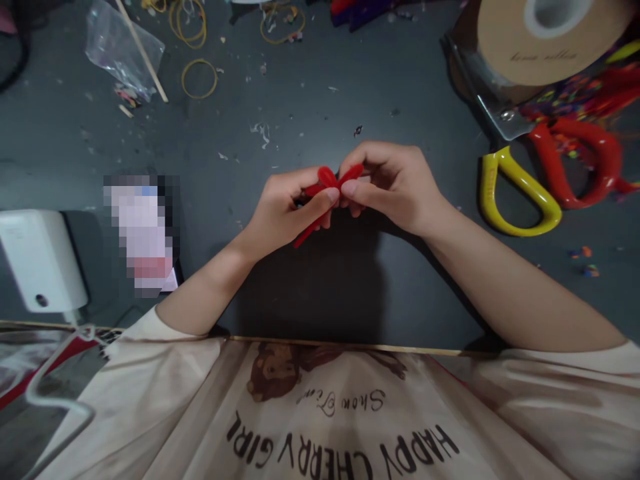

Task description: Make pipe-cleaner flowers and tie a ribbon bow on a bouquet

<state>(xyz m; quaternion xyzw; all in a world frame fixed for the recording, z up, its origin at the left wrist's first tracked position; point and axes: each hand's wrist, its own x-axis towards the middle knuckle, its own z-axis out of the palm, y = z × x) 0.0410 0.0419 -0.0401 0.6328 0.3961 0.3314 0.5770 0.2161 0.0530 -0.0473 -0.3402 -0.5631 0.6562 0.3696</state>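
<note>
On the table (pixel 310 293), around the bow (pixel 329 179): spool (pixel 493 57) at two o'clock, scissors (pixel 507 117) three, phone (pixel 143 233) and farther power bank (pixel 43 257) half-past eight, stick (pixel 145 55) across bag (pixel 113 50) ten.

Counts. Left hand (pixel 297 210): 1. Right hand (pixel 395 187): 1. Red bow (pixel 329 179): 1. Scissors (pixel 507 117): 1 pair. Spool (pixel 500 50): 1. Phone (pixel 145 233), blurred: 1. White device (pixel 43 257): 1. White cord (pixel 55 403): 1. Plastic bag (pixel 110 50): 1. Long stick (pixel 145 53): 1. Rubber bands (pixel 215 79): at least 4. Scraps (pixel 263 135): many, too small to count.
</note>
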